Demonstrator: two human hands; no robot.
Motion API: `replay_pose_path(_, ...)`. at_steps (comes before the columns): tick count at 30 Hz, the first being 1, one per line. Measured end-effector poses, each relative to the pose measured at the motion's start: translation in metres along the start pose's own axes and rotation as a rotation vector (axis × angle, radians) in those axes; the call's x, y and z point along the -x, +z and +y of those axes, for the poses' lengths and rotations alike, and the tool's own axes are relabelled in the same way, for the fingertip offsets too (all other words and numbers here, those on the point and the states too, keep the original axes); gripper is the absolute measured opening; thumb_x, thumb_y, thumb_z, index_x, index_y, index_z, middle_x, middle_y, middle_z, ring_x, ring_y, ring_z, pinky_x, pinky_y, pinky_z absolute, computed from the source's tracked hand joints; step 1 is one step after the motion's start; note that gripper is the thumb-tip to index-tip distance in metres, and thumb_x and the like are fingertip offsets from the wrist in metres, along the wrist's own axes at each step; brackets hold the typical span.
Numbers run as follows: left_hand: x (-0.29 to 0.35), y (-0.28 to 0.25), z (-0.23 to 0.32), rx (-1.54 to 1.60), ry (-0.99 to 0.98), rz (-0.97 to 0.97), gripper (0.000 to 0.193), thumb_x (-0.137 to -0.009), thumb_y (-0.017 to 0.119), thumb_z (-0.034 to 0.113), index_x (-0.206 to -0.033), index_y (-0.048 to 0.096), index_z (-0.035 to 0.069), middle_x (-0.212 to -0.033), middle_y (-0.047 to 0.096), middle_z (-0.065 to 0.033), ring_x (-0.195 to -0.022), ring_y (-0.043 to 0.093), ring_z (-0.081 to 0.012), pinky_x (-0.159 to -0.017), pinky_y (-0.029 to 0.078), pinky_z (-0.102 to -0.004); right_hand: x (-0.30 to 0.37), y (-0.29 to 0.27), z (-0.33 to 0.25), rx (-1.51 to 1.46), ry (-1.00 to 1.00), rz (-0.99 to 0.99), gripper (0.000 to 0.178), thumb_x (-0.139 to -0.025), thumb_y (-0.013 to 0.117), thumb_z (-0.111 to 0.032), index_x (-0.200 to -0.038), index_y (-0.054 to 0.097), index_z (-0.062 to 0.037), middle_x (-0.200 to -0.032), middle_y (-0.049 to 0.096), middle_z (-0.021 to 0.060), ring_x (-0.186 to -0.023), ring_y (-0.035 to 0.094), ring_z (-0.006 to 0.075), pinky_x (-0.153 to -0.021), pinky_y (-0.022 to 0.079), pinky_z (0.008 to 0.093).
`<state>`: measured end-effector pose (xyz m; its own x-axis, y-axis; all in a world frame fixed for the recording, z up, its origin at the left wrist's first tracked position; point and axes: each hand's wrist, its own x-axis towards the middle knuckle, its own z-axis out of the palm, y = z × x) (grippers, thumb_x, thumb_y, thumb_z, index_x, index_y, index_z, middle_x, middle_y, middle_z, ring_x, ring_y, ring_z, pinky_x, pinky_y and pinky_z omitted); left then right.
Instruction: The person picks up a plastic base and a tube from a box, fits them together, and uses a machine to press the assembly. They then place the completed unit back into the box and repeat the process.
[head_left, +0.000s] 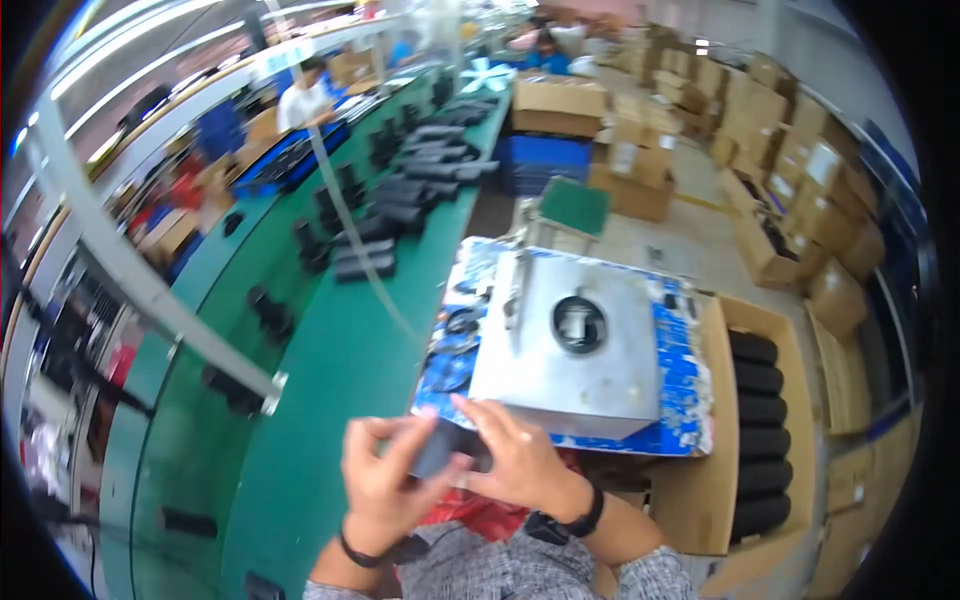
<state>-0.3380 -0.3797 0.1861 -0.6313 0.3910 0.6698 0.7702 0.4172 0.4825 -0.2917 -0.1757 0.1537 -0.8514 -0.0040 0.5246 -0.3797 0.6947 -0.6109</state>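
Between my two hands, just in front of my body, is a dark grey cylindrical part [445,450], partly covered by fingers and blurred. My left hand [382,475] grips its left side with thumb and fingers. On the other side, my right hand [515,455] closes around its right end. Beyond them stands a silver metal box [540,375] with a round black fitting [579,324] on top. It rests on a worn blue and white board [685,400]. Small black round parts [452,368] lie on that board at the box's left.
A green workbench [310,400] runs away on the left, with several black cylinders [430,165] at its far end. An open carton [715,500] of dark cylinders stands at the right. Stacked cartons [800,200] line the far right. A person [303,105] works across the bench.
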Motion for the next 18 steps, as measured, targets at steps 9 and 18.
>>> replay_pose_path(9, -0.029, 0.144, -0.031, 0.549, -0.142, -0.128, 0.030, -0.089, 0.078, 0.014, -0.117, 0.074, 0.004, -0.089, 0.065, -0.0108, -0.080, 0.062, -0.0267, -0.074, 0.050, -0.0393, -0.049, -0.106, 0.124, -0.328, 0.289, 0.485, 0.038, -0.091, 0.082, -0.015, -0.122, 0.064, -0.0025, -0.115, 0.072, 0.0064, -0.105, 0.069, 0.0165, -0.090, 0.056, 0.0313)
replay_pose_path(18, -0.023, 0.161, -0.049, 0.314, 0.044, -0.278, 0.017, -0.090, 0.073, 0.006, -0.107, 0.076, 0.007, -0.075, 0.060, -0.0073, -0.072, 0.059, -0.0262, -0.070, 0.044, -0.0383, -0.041, -0.098, 0.163, -0.100, 0.364, 0.337, 0.055, -0.088, 0.084, -0.029, -0.127, 0.057, -0.0013, -0.112, 0.074, 0.0171, -0.101, 0.074, 0.0304, -0.089, 0.058, 0.0415)
